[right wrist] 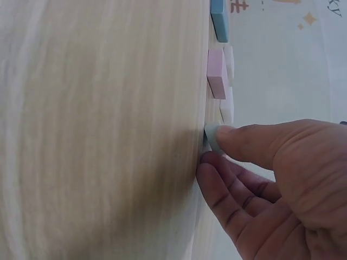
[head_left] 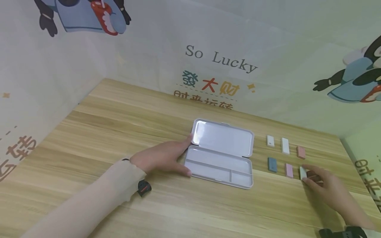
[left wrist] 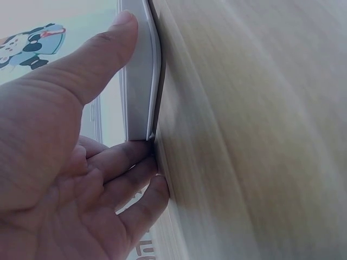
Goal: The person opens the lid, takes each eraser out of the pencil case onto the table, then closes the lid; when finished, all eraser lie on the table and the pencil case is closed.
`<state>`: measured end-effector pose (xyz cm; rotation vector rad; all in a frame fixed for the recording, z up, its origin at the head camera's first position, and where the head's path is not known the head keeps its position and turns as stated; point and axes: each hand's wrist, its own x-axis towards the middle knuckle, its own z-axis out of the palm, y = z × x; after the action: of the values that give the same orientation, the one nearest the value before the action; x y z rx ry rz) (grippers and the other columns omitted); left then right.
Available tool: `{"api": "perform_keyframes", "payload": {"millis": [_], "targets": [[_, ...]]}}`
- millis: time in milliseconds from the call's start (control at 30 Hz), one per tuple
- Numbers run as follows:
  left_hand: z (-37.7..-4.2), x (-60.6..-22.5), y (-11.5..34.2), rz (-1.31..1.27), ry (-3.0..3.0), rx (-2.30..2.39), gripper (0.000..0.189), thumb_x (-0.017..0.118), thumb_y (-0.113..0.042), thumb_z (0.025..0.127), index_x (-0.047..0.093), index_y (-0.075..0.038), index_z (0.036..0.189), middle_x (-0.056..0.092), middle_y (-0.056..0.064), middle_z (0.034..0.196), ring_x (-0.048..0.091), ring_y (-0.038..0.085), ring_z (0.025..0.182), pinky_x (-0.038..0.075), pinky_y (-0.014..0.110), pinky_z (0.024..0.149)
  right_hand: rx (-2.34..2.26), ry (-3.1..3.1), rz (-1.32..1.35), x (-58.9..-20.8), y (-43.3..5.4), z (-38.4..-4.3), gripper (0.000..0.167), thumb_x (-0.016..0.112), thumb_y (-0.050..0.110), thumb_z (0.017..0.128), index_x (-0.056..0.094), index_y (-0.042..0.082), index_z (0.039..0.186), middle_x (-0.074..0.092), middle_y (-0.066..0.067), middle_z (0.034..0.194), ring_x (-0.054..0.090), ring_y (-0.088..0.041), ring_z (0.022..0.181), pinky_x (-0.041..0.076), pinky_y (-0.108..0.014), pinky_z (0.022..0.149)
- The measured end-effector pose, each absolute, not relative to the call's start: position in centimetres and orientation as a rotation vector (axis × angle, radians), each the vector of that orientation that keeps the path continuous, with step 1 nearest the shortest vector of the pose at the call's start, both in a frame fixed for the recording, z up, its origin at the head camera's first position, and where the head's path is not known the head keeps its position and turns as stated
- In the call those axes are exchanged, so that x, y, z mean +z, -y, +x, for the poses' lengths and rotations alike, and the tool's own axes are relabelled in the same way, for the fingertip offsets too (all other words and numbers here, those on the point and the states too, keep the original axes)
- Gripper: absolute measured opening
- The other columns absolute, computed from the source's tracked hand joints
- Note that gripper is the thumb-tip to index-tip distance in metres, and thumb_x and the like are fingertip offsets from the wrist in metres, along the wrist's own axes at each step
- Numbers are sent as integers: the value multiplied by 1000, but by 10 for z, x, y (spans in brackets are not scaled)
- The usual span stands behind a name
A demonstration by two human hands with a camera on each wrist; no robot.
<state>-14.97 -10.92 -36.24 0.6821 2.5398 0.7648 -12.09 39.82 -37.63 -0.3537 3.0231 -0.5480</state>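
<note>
An opened white pencil case lies on the table, its lid folded back and divided compartments in its base. My left hand rests against its left side, thumb stretched along the base and fingers near the hinge. In the left wrist view the thumb touches the case's side wall. At the right, my right hand pinches a pale green eraser between thumb and fingers, low over the table. To its left are a pink eraser and a blue eraser.
Behind these stand a small white eraser, a longer white eraser and a reddish-pink eraser. A printed cloth hangs along the back and sides of the wooden table.
</note>
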Motion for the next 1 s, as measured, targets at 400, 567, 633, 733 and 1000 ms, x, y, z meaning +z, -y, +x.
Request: {"api": "perform_keyframes", "payload": {"millis": [400,567,633,733,1000], "targets": [[-149,-363,109,686,-2534,779,120,86,-43,85,8,-7,169,31,12,172,39,28,157,34,45,130,-555,-3076,-448,-384,-402,-120,40,68,-6,95,59,-18,132,67,-32,105,71,-46,85,64,-43,65],[-149,-363,110,687,-2542,759,121,86,-44,86,7,-5,168,33,15,171,40,30,156,34,45,130,-556,-3063,-442,-382,-399,-121,40,66,-7,96,57,-20,133,66,-35,106,72,-47,86,64,-43,65],[-149,-364,110,691,-2543,759,120,86,-44,86,8,-5,168,32,14,171,40,30,156,34,45,130,-550,-3057,-430,-381,-397,-120,41,65,-7,96,56,-21,134,65,-36,106,71,-47,87,64,-45,67],[-150,-363,110,699,-2543,761,120,86,-45,86,8,-5,168,30,14,172,38,30,157,34,45,130,-541,-3064,-411,-381,-395,-119,41,64,-8,96,55,-22,134,63,-37,107,71,-47,88,63,-48,68],[-150,-364,109,689,-2540,776,121,87,-44,85,8,-7,169,29,12,173,38,28,157,34,45,130,-556,-3082,-426,-387,-399,-117,41,64,-7,97,56,-20,135,64,-37,110,70,-44,89,64,-46,71]]}}
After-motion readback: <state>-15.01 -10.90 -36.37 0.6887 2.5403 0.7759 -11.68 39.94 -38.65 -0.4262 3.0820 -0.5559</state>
